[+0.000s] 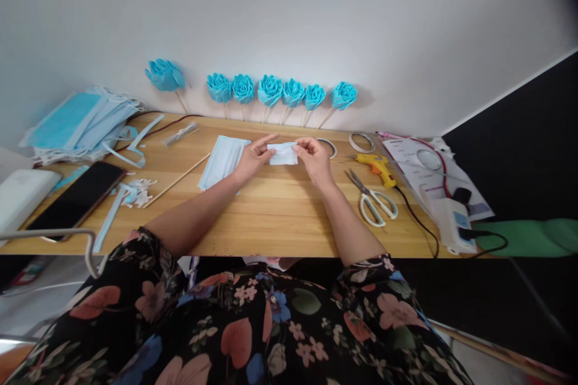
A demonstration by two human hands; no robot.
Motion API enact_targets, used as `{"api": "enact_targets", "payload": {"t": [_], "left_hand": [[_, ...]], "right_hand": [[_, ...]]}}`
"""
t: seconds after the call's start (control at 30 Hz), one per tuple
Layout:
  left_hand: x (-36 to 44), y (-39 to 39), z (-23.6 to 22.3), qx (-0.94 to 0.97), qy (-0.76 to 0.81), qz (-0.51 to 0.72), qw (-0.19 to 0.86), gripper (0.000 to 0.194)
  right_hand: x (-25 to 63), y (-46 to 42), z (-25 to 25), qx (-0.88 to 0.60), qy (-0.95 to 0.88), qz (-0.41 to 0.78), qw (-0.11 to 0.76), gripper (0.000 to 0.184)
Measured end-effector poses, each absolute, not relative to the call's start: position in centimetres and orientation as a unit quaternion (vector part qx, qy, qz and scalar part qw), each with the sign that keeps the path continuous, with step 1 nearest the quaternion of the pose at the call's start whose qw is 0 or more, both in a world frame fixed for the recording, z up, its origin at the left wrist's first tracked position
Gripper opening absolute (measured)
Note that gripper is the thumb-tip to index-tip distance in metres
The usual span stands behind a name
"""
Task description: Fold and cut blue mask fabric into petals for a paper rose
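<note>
Between my two hands a small pale-blue piece of face mask fabric (283, 154) is held out flat above the table. My left hand (256, 158) pinches its left edge, with the index finger stretched past the top. At the right edge, my right hand (313, 158) grips the piece between thumb and fingers. Just left of and partly behind my left hand lies a light-blue face mask (221, 159). A roll of tape (328, 147) shows partly behind my right hand.
Blue fabric roses (270, 91) on sticks line the wall. Scissors (372, 198), a yellow glue gun (377, 168) and a power strip (455, 225) lie right. On the left are stacked masks (76, 123), a phone (79, 198), a thin stick (178, 179) and scraps (135, 192).
</note>
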State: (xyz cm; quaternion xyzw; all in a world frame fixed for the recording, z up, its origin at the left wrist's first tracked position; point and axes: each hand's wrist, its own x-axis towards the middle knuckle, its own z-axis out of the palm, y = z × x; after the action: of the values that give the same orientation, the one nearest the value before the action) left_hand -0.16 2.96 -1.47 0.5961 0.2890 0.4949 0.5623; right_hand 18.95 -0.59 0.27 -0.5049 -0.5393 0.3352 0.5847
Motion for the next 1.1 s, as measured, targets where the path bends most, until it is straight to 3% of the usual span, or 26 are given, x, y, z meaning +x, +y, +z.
{"api": "enact_targets", "payload": {"t": [0.27, 0.47, 0.87, 0.97, 1.1], "left_hand": [[0.0, 2.6, -1.0, 0.540, 0.281, 0.478, 0.633, 0.058], [0.1, 2.3, -0.5, 0.464, 0.242, 0.445, 0.727, 0.077], [0.0, 3.3, -1.7, 0.499, 0.279, 0.454, 0.684, 0.066], [-0.1, 3.5, -1.8, 0.502, 0.288, 0.459, 0.674, 0.060], [-0.2, 3.3, -1.7, 0.503, 0.298, 0.485, 0.650, 0.052]], "right_hand": [[18.6, -1.2, 1.3, -0.527, -0.579, 0.274, 0.558, 0.020], [18.3, -1.7, 1.6, -0.512, -0.623, 0.237, 0.542, 0.013], [18.0, -1.9, 1.7, -0.493, -0.682, 0.208, 0.499, 0.009], [18.5, -2.2, 2.4, -0.474, -0.683, 0.260, 0.491, 0.012], [19.6, -2.6, 3.3, -0.418, -0.654, 0.428, 0.462, 0.030]]}}
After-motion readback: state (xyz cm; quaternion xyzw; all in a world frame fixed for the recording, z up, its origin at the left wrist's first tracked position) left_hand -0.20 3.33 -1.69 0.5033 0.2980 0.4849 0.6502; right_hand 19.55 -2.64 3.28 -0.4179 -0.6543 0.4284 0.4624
